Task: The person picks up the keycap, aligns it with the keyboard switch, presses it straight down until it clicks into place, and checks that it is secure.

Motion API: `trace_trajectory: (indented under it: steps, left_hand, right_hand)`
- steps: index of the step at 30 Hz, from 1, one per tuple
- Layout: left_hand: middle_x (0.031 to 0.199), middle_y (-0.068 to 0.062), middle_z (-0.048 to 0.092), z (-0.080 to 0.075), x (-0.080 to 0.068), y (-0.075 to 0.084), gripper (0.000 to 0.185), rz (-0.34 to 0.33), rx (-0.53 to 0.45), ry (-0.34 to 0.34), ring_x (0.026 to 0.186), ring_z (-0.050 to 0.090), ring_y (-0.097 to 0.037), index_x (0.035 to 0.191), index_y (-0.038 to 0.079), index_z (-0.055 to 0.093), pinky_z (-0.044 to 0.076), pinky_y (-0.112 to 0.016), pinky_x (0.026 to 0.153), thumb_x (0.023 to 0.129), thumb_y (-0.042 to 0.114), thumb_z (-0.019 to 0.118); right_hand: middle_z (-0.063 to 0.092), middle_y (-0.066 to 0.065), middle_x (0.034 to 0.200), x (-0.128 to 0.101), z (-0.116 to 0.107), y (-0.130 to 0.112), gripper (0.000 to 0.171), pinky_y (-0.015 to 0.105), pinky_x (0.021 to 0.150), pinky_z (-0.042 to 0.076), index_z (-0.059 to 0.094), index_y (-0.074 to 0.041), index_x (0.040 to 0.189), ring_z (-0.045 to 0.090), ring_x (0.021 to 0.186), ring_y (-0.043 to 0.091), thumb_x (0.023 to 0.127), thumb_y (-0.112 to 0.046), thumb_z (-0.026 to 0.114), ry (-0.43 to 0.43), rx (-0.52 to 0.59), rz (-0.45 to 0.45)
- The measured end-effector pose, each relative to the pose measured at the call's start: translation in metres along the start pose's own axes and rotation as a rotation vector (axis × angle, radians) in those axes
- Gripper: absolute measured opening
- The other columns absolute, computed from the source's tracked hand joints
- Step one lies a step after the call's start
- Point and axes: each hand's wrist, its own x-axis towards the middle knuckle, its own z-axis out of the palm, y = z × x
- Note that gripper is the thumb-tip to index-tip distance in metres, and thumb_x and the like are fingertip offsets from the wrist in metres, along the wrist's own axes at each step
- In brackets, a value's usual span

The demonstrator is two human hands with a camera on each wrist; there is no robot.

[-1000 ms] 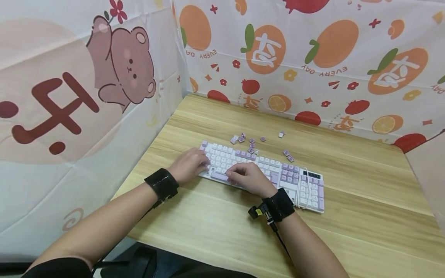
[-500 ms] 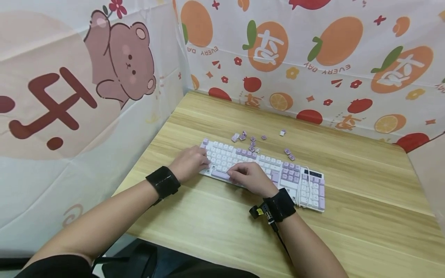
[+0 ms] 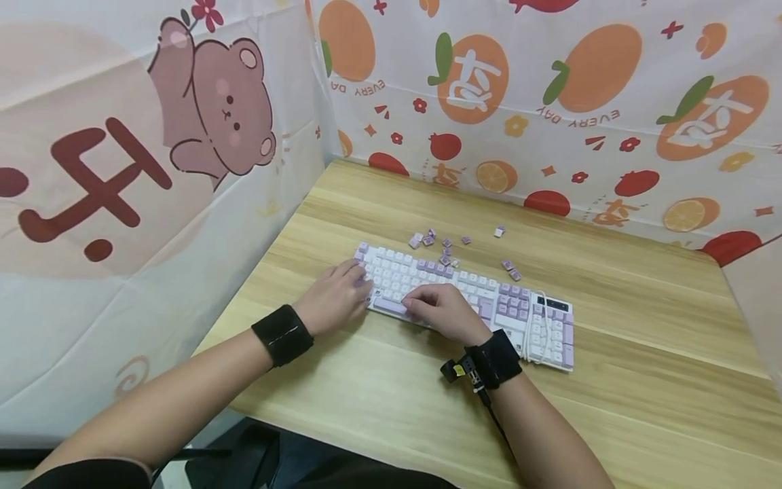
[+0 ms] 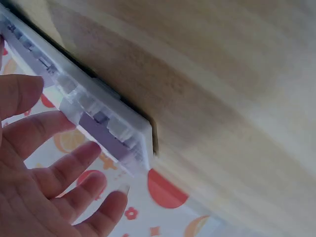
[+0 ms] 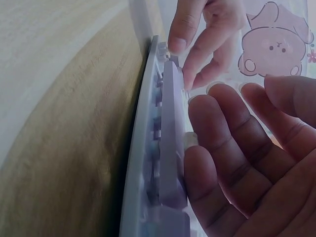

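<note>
- Keyboard (image 3: 470,299): white and lilac, lying flat near the middle of the wooden table (image 3: 641,380).
- Left hand (image 3: 332,295): fingers relaxed and spread over the keyboard's left end, gripping nothing.
- Right hand (image 3: 442,312): fingers loosely bent over the lilac space bar (image 5: 170,143), holding nothing visible.
- Loose keycaps (image 3: 442,244): scattered on the table just behind the keyboard; judged partway, with these caps off the board.
</note>
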Motion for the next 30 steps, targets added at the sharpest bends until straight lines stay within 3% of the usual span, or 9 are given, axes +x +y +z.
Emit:
trace_trajectory:
  steps: [3,10,14,16,19,23,30]
  left_hand:
    - [0.123,-0.018,0.062,0.0,0.003,0.001,0.031,-0.01,-0.012,-0.025,0.129,0.049,-0.041,0.109,0.007,0.071,0.048,-0.054,0.096,0.089,0.03,0.07]
    - [0.143,-0.02,0.051,-0.002,0.003,0.001,0.038,-0.064,-0.074,-0.192,0.141,0.035,-0.044,0.12,0.007,0.069,0.041,-0.061,0.102,0.094,0.034,0.063]
    - [0.139,-0.019,0.055,-0.004,0.002,0.001,0.03,-0.084,-0.086,-0.187,0.138,0.039,-0.044,0.11,0.009,0.073,0.043,-0.061,0.099,0.093,0.033,0.065]
    - [0.128,-0.019,0.061,-0.003,0.004,0.002,0.026,-0.053,-0.07,-0.165,0.13,0.048,-0.043,0.098,0.008,0.073,0.047,-0.058,0.095,0.091,0.032,0.066]
    - [0.1,-0.013,0.066,0.0,0.01,0.003,0.025,-0.008,-0.064,-0.148,0.103,0.063,-0.034,0.079,0.007,0.07,0.054,-0.046,0.08,0.088,0.03,0.068]
    - [0.079,-0.005,0.057,-0.002,0.018,0.001,0.029,-0.003,-0.077,-0.171,0.075,0.058,-0.021,0.067,0.009,0.066,0.051,-0.036,0.062,0.086,0.03,0.072]
    - [0.069,0.002,0.057,-0.008,0.027,-0.007,0.028,-0.035,-0.133,-0.207,0.057,0.049,-0.012,0.066,0.013,0.066,0.045,-0.03,0.052,0.081,0.033,0.079]
  right_hand:
    - [0.073,0.003,0.087,0.001,-0.001,-0.001,0.029,0.033,0.073,0.055,0.075,-0.009,0.1,0.067,0.08,0.017,0.096,-0.036,0.063,0.004,0.01,-0.013]
    - [0.073,0.007,0.088,0.0,0.0,0.0,0.03,0.032,0.072,0.055,0.075,-0.007,0.101,0.068,0.08,0.018,0.097,-0.034,0.063,-0.005,0.019,-0.017]
    - [0.073,0.004,0.086,0.0,0.001,0.001,0.028,0.034,0.073,0.055,0.075,-0.009,0.1,0.068,0.079,0.018,0.096,-0.034,0.063,0.011,0.01,-0.012]
    - [0.073,0.002,0.086,0.0,0.001,0.003,0.027,0.033,0.073,0.055,0.075,-0.01,0.1,0.067,0.079,0.017,0.096,-0.034,0.063,0.014,0.005,0.003]
    - [0.073,0.002,0.086,0.0,-0.001,0.006,0.026,0.033,0.073,0.055,0.075,-0.01,0.101,0.068,0.079,0.016,0.096,-0.033,0.063,0.011,0.001,0.031]
    - [0.072,0.0,0.084,0.002,-0.008,0.01,0.025,0.032,0.068,0.053,0.075,-0.014,0.1,0.067,0.077,0.015,0.097,-0.035,0.061,0.027,-0.057,0.039]
    - [0.071,-0.001,0.09,0.018,-0.026,0.002,0.026,0.033,0.065,0.053,0.074,-0.015,0.104,0.065,0.077,0.017,0.097,-0.036,0.061,0.038,-0.124,0.079]
